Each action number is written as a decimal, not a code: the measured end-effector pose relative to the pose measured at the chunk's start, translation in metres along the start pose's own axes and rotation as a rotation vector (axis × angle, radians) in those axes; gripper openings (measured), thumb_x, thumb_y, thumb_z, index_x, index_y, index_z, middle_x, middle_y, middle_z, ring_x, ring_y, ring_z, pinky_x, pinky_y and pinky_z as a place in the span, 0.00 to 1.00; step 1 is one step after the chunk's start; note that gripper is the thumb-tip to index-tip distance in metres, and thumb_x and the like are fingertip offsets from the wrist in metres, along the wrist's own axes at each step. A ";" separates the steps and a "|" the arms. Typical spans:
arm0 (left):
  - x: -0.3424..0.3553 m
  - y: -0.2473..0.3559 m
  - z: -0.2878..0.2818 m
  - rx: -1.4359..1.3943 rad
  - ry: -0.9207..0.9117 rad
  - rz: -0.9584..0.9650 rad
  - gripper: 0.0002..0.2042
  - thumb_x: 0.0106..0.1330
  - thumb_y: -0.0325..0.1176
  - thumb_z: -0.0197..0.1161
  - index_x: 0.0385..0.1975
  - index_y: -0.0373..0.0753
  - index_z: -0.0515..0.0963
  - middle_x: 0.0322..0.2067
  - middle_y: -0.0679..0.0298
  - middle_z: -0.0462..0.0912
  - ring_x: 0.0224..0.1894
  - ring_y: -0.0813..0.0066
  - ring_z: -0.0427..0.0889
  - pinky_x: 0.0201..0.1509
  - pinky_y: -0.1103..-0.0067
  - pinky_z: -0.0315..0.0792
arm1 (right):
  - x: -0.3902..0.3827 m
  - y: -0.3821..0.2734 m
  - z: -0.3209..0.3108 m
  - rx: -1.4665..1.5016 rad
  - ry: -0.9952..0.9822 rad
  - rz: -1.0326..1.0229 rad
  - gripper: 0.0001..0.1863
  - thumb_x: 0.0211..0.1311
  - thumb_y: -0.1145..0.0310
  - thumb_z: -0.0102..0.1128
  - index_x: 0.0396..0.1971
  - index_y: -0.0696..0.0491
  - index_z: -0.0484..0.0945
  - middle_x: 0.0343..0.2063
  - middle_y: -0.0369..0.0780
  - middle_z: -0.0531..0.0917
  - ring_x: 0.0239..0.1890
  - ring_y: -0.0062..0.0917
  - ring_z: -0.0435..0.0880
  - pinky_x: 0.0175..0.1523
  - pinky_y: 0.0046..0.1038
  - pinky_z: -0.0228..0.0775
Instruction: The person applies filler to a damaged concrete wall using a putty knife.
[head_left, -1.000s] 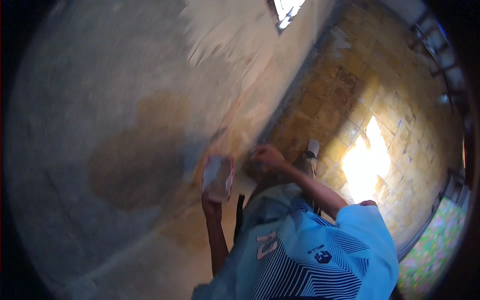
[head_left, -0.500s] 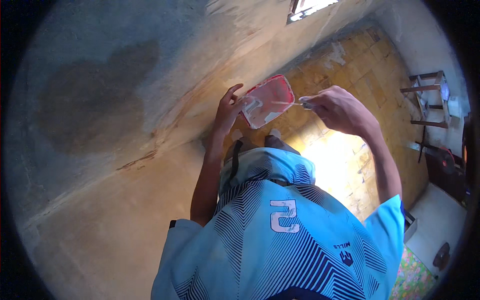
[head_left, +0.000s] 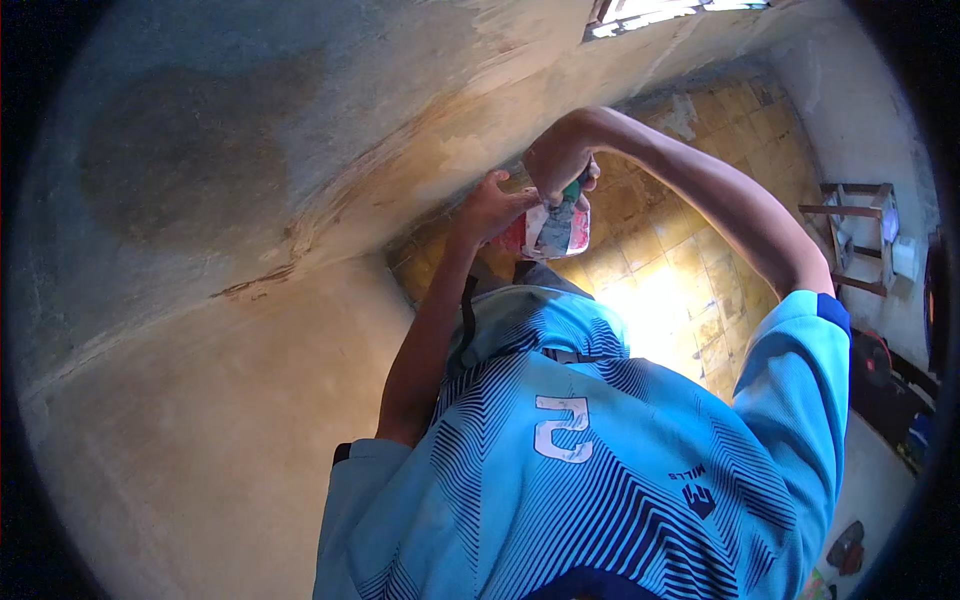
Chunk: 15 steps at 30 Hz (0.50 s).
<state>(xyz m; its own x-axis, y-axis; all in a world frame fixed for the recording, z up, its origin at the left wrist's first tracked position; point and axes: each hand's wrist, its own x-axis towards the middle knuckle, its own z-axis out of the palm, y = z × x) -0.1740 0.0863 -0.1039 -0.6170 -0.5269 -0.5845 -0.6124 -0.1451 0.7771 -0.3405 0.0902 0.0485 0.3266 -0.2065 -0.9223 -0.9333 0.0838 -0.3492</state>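
Above my lap, my left hand (head_left: 490, 208) holds a red-and-white plastic container (head_left: 578, 232), its thumb and fingers at the near left side. My right hand (head_left: 562, 160), wrist bent high over the container, grips a putty knife (head_left: 555, 228) by its green handle, the grey, smeared blade pointing down at the container. The blade hides much of the container's inside, so I cannot tell whether it touches the bottom.
A stained plaster wall (head_left: 180, 330) runs along my left, with a barred window (head_left: 650, 15) above. Yellow tiles (head_left: 700, 240) with a bright sun patch lie below. Along the right wall are a wooden frame (head_left: 860, 205), a white tub (head_left: 903, 258) and a dark fan (head_left: 872, 355).
My right hand has risen and swung inward over the container, the knife now angled downward. The container, seen open-faced half a second ago, is now mostly covered by hand and blade.
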 end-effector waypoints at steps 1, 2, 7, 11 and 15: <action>-0.029 -0.011 -0.030 0.007 0.088 -0.062 0.49 0.41 0.59 0.73 0.57 0.25 0.64 0.52 0.40 0.73 0.56 0.56 0.74 0.58 0.70 0.68 | 0.028 -0.017 -0.017 0.030 -0.028 -0.097 0.09 0.50 0.69 0.55 0.25 0.60 0.79 0.22 0.43 0.84 0.15 0.21 0.75 0.17 0.20 0.63; -0.033 0.014 -0.023 0.042 0.094 -0.048 0.50 0.41 0.60 0.72 0.57 0.25 0.63 0.52 0.40 0.73 0.56 0.56 0.74 0.58 0.69 0.68 | 0.019 0.004 -0.015 0.055 -0.011 -0.074 0.09 0.50 0.69 0.55 0.25 0.60 0.79 0.22 0.43 0.84 0.15 0.21 0.75 0.17 0.20 0.63; -0.040 0.051 -0.013 0.175 0.164 -0.034 0.50 0.42 0.62 0.71 0.56 0.25 0.63 0.51 0.39 0.73 0.55 0.55 0.75 0.57 0.68 0.69 | -0.002 0.063 -0.015 0.382 -0.122 -0.211 0.13 0.55 0.63 0.56 0.32 0.58 0.82 0.25 0.40 0.85 0.14 0.16 0.74 0.15 0.17 0.61; -0.041 0.009 -0.054 0.072 0.251 -0.045 0.45 0.46 0.60 0.69 0.55 0.26 0.64 0.47 0.45 0.76 0.50 0.59 0.77 0.52 0.71 0.72 | 0.012 0.081 -0.004 0.633 -0.081 -0.346 0.14 0.58 0.63 0.54 0.38 0.56 0.81 0.28 0.39 0.85 0.14 0.13 0.74 0.14 0.13 0.60; -0.042 -0.044 -0.090 -0.320 0.175 -0.071 0.32 0.55 0.54 0.65 0.51 0.34 0.68 0.39 0.55 0.77 0.41 0.69 0.79 0.40 0.76 0.76 | 0.042 0.132 0.068 1.131 0.137 -0.480 0.18 0.60 0.64 0.51 0.46 0.58 0.76 0.29 0.42 0.84 0.14 0.15 0.73 0.13 0.16 0.59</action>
<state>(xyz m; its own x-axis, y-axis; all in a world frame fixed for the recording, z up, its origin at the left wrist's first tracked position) -0.0765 0.0395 -0.0921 -0.4676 -0.6375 -0.6123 -0.4477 -0.4265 0.7859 -0.4394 0.1592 -0.0480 0.5186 -0.5433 -0.6602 -0.0478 0.7526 -0.6568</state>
